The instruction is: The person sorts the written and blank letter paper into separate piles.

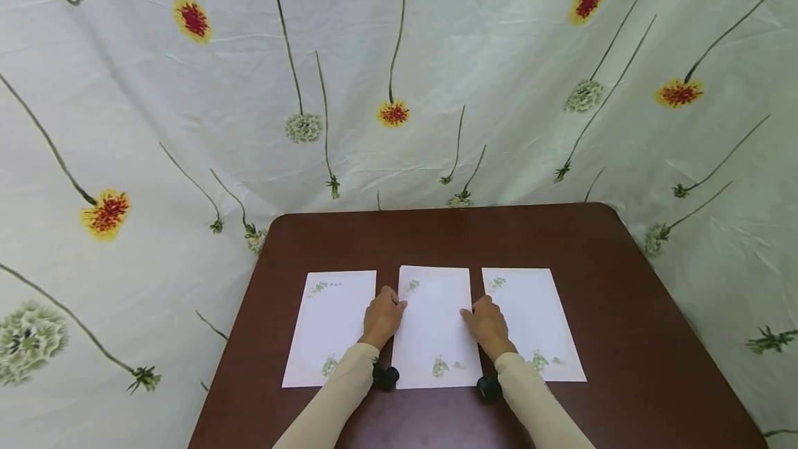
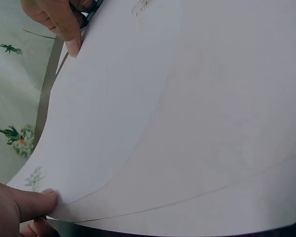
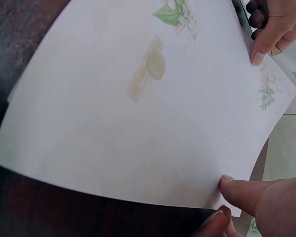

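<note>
A white sheet of paper (image 1: pixel 434 328) with pale green plant prints lies between my two hands at the middle of the table. My left hand (image 1: pixel 382 317) pinches its left edge between thumb and fingers. On the opposite edge, my right hand (image 1: pixel 488 326) holds the paper the same way. Both wrist views show the paper bowed, with the thumbs on its upper face. A second paper edge shows under the top one in the left wrist view, so at least two layers seem to lie together; how many, I cannot tell.
A similar printed sheet (image 1: pixel 333 324) lies to the left, with a short line of marks at its top. Another printed sheet (image 1: pixel 530 317) lies to the right, partly under my right forearm. The brown table (image 1: pixel 430 238) meets a white flower-patterned cloth (image 1: pixel 499 40) behind it.
</note>
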A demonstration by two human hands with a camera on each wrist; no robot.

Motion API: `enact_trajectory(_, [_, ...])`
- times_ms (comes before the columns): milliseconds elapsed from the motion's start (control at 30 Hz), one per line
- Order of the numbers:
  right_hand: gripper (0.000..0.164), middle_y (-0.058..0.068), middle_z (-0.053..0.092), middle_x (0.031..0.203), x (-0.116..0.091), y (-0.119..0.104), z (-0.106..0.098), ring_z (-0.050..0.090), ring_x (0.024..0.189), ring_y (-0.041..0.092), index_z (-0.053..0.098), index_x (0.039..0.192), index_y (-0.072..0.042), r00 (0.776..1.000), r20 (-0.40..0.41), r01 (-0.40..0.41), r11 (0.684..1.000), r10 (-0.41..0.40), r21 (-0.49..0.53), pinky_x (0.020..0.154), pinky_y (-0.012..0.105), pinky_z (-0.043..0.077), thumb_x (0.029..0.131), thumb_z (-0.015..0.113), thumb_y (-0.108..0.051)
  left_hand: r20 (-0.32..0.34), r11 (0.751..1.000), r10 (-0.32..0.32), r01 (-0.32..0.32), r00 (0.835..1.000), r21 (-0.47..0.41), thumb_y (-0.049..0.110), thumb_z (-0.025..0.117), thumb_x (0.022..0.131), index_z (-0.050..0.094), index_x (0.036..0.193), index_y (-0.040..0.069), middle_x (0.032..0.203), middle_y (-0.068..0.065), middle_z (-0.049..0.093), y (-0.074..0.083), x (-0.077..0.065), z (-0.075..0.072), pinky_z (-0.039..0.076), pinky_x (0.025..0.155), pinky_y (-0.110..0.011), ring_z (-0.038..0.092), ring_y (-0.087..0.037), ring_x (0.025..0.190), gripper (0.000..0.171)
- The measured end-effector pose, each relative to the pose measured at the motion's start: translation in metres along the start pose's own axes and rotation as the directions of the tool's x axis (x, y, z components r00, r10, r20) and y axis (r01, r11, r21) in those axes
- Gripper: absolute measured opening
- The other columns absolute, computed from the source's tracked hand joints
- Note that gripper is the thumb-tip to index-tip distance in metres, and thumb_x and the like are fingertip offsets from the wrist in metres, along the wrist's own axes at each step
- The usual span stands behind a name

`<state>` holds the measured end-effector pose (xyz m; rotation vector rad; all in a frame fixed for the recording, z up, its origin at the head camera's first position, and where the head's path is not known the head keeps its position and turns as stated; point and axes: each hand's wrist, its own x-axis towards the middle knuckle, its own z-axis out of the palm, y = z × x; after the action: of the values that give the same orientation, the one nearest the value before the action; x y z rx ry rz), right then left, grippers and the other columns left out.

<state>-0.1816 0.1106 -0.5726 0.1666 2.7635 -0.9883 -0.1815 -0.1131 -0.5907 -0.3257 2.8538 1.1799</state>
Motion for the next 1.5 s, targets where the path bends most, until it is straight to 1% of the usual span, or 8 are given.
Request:
enact_trajectory(233, [0.035, 0.024, 0.068, 0.09, 0.001, 0.002, -0.001, 0.066, 0.072, 0.029, 0.06, 0.11, 0.016, 1.0, 0.001, 0.011, 1.0, -0.011, 0.0, 0.061, 0.039, 0.053, 0.101, 0.069, -0.016, 0.003, 0.997, 0.07, -0.07, 0.998, 0.02, 0.016, 0.067, 0.103, 0.064, 0.101, 0.0, 0.085, -0.01, 0.057, -0.003, 0.003, 0.003, 0.043, 0.068, -0.038, 0.053, -0.023, 0.076, 0.016])
enact_trajectory(400, [0.035, 0.027, 0.068, 0.094, 0.002, 0.005, -0.001, 0.068, 0.078, 0.034, 0.058, 0.112, 0.016, 1.0, -0.002, 0.023, 1.0, -0.023, 0.006, 0.067, 0.043, 0.055, 0.101, 0.068, -0.016, 0.002, 0.994, 0.097, -0.097, 0.995, -0.043, 0.013, 0.063, 0.104, 0.067, 0.103, -0.002, 0.087, -0.01, 0.054, -0.005, 0.004, 0.002, 0.041, 0.07, -0.037, 0.049, -0.022, 0.077, 0.016])
enact_trajectory(533, [0.035, 0.028, 0.068, 0.097, 0.002, 0.005, -0.001, 0.068, 0.082, 0.036, 0.057, 0.112, 0.015, 1.0, -0.022, 0.021, 1.0, -0.021, 0.022, 0.072, 0.047, 0.056, 0.101, 0.067, -0.017, 0.019, 0.991, 0.091, -0.089, 0.996, -0.103, 0.012, 0.062, 0.105, 0.067, 0.101, -0.002, 0.088, -0.009, 0.052, -0.004, 0.005, 0.0, 0.04, 0.071, -0.035, 0.049, -0.021, 0.078, 0.015])
enact_trajectory(800, [0.035, 0.027, 0.065, 0.094, 0.002, 0.006, -0.002, 0.064, 0.08, 0.034, 0.055, 0.109, 0.012, 1.0, -0.023, 0.007, 0.998, -0.005, 0.062, 0.07, 0.046, 0.054, 0.102, 0.066, -0.021, 0.055, 0.982, 0.06, -0.049, 0.997, -0.182, 0.014, 0.06, 0.107, 0.063, 0.097, 0.001, 0.087, -0.007, 0.046, -0.004, 0.005, 0.0, 0.038, 0.072, -0.035, 0.047, -0.021, 0.079, 0.016])
enact_trajectory(1000, [0.024, 0.017, 0.06, 0.084, 0.004, 0.012, -0.003, 0.058, 0.074, 0.028, 0.052, 0.098, 0.003, 0.999, -0.023, 0.032, 0.998, -0.031, 0.05, 0.066, 0.04, 0.048, 0.105, 0.063, -0.017, 0.032, 0.98, 0.106, -0.099, 0.994, -0.174, 0.014, 0.061, 0.106, 0.063, 0.097, 0.001, 0.087, -0.007, 0.049, -0.002, 0.004, -0.002, 0.039, 0.073, -0.035, 0.048, -0.021, 0.082, 0.016])
enact_trajectory(1133, [0.021, 0.012, 0.055, 0.08, 0.004, 0.012, -0.006, 0.054, 0.072, 0.025, 0.051, 0.093, -0.001, 0.998, -0.023, 0.055, 0.997, -0.054, 0.058, 0.064, 0.036, 0.044, 0.105, 0.062, -0.015, 0.039, 0.981, 0.13, -0.123, 0.991, -0.147, 0.015, 0.059, 0.107, 0.063, 0.102, 0.002, 0.079, -0.005, 0.049, -0.003, 0.004, -0.002, 0.038, 0.069, -0.034, 0.046, -0.019, 0.073, 0.014])
enact_trajectory(1333, [0.02, 0.011, 0.058, 0.081, 0.007, 0.01, -0.014, 0.055, 0.072, 0.023, 0.055, 0.095, 0.0, 0.997, -0.02, 0.071, 0.995, -0.07, 0.066, 0.063, 0.034, 0.045, 0.106, 0.06, -0.016, 0.062, 0.987, 0.087, -0.077, 0.994, -0.137, 0.017, 0.061, 0.106, 0.061, 0.112, 0.0, 0.087, -0.009, 0.062, 0.0, 0.003, -0.003, 0.047, 0.071, -0.036, 0.054, -0.02, 0.076, 0.018])
enact_trajectory(1500, [0.021, 0.012, 0.061, 0.082, 0.008, 0.01, -0.022, 0.056, 0.071, 0.022, 0.059, 0.094, 0.001, 0.995, -0.042, 0.088, 0.994, -0.086, 0.063, 0.061, 0.033, 0.045, 0.105, 0.062, -0.016, 0.105, 0.987, 0.034, -0.018, 0.994, -0.157, 0.016, 0.065, 0.102, 0.059, 0.111, 0.0, 0.095, -0.013, 0.066, 0.004, 0.002, -0.005, 0.053, 0.077, -0.039, 0.059, -0.023, 0.082, 0.019])
